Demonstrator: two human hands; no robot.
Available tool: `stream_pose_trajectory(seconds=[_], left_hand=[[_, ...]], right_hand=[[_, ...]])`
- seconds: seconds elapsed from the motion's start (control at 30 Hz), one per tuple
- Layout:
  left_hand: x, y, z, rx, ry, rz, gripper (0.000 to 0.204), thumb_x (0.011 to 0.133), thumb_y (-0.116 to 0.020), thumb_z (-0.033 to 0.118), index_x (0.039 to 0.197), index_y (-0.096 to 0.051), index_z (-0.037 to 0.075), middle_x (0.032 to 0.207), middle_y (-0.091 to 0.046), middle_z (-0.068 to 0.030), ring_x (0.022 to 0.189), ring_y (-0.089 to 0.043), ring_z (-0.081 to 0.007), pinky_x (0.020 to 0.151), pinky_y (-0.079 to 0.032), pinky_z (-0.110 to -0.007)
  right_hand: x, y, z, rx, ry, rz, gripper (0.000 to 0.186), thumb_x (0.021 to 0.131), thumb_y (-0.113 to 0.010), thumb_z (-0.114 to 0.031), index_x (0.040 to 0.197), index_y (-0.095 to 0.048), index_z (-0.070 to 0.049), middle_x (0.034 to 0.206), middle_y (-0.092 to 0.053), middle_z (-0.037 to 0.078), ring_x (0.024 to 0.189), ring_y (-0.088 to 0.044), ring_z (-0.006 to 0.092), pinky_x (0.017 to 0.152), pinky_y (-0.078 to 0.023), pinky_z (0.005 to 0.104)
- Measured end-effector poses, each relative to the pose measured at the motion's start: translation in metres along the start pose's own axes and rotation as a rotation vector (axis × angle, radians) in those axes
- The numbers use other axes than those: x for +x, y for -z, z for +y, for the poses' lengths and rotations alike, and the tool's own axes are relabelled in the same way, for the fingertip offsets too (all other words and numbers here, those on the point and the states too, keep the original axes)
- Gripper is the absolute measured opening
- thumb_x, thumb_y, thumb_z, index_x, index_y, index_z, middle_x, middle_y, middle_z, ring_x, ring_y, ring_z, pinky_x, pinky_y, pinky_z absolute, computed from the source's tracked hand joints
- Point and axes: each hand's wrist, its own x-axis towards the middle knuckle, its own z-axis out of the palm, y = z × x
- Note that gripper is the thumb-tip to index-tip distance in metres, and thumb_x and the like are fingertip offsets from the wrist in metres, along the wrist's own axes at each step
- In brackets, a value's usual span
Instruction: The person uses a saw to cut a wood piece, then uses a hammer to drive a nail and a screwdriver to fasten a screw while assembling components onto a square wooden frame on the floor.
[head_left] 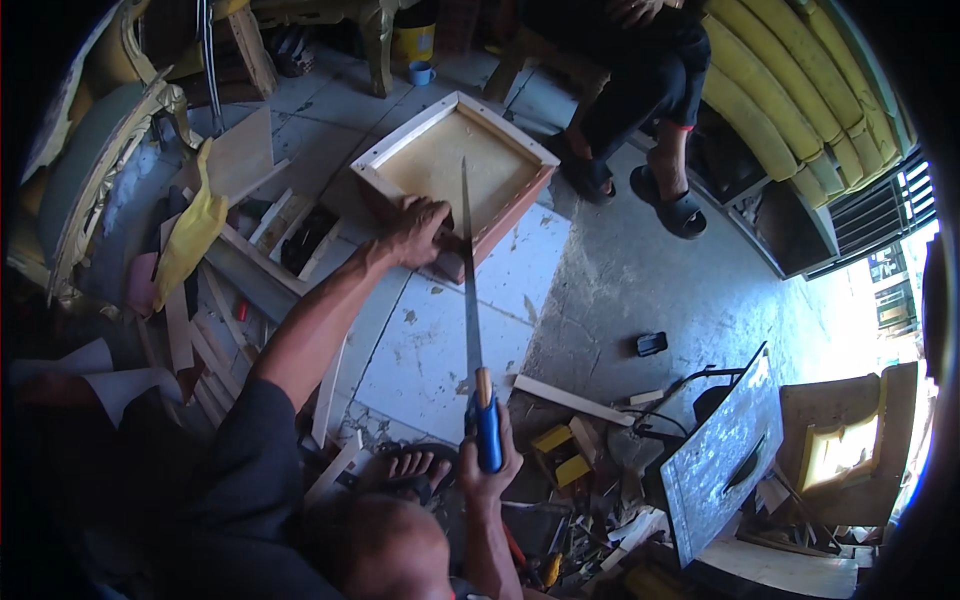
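My left hand (418, 232) grips the near corner of a shallow wooden box (406, 132), which has a pale rim and inner bottom and a reddish outer side. My right hand (487, 458) is closed round the blue handle of a handsaw (472, 300). The long blade points away from me, across the box's near corner; whether it touches the wood is unclear. My bare knee and a sandalled foot show low in the view.
Another person in dark trousers and sandals (668, 190) sits behind the box. Wood offcuts (230, 310) lie left and below. A metal-topped stand (720, 450) is lower right, yellow cushions (775, 80) upper right, chair frames (100, 180) left, a blue mug (421, 74) at the back.
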Motion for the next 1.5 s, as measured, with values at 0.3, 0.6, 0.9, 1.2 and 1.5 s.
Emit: stream_pose_trajectory(seconds=[0.3, 0.6, 0.9, 1.2, 1.5], left_hand=[[-0.018, 0.006, 0.009, -0.045, 0.038, -0.048, 0.037, 0.083, -0.078, 0.026, 0.108, -0.055, 0.01, 0.107, -0.063, -0.0131, 0.112, -0.058, -0.0351, 0.103, -0.034, -0.05], [-0.015, 0.002, 0.011, -0.115, 0.039, -0.03, 0.032, 0.082, -0.075, 0.026, 0.104, -0.058, 0.011, 0.101, -0.064, -0.0106, 0.11, -0.059, -0.0334, 0.103, -0.035, -0.049], [-0.011, 0.019, -0.001, -0.106, 0.054, -0.081, 0.042, 0.086, -0.079, 0.045, 0.101, -0.059, 0.011, 0.103, -0.065, -0.0109, 0.107, -0.061, -0.0325, 0.103, -0.034, -0.047], [-0.01, 0.027, 0.07, 0.107, 0.014, -0.005, 0.034, 0.092, -0.072, 0.038, 0.111, -0.072, 0.009, 0.116, -0.068, -0.0092, 0.121, -0.061, -0.0278, 0.119, -0.026, -0.06], [-0.042, 0.003, 0.12, -0.106, -0.439, 0.044, 0.029, 0.084, -0.08, 0.022, 0.111, -0.077, 0.011, 0.108, -0.073, -0.0075, 0.112, -0.067, -0.0263, 0.109, -0.045, -0.052]], right_hand=[[-0.041, 0.015, -0.017, -0.045, -0.012, 0.031, 0.061, 0.082, -0.067, -0.008, 0.141, -0.059, 0.005, 0.081, -0.071, 0.014, 0.066, -0.069, 0.0137, 0.062, -0.056, 0.0307], [-0.09, 0.029, 0.005, -0.064, 0.048, 0.081, 0.066, 0.077, -0.068, -0.007, 0.142, -0.06, 0.003, 0.099, -0.077, 0.02, 0.077, -0.076, 0.0192, 0.07, -0.059, 0.0313], [-0.07, 0.058, -0.038, 0.09, -0.125, 0.1, 0.05, 0.083, -0.065, -0.013, 0.129, -0.067, 0.005, 0.091, -0.076, 0.013, 0.078, -0.071, 0.0165, 0.072, -0.057, 0.0316], [-0.051, 0.191, -0.019, -0.237, -0.249, 0.28, 0.053, 0.078, -0.073, -0.012, 0.127, -0.068, 0.004, 0.092, -0.077, 0.014, 0.077, -0.075, 0.0215, 0.075, -0.059, 0.0344], [-0.109, 0.243, 0.147, -0.522, -0.552, 0.248, 0.051, 0.079, -0.071, -0.012, 0.128, -0.068, 0.003, 0.092, -0.077, 0.014, 0.077, -0.075, 0.0212, 0.074, -0.059, 0.0344]])
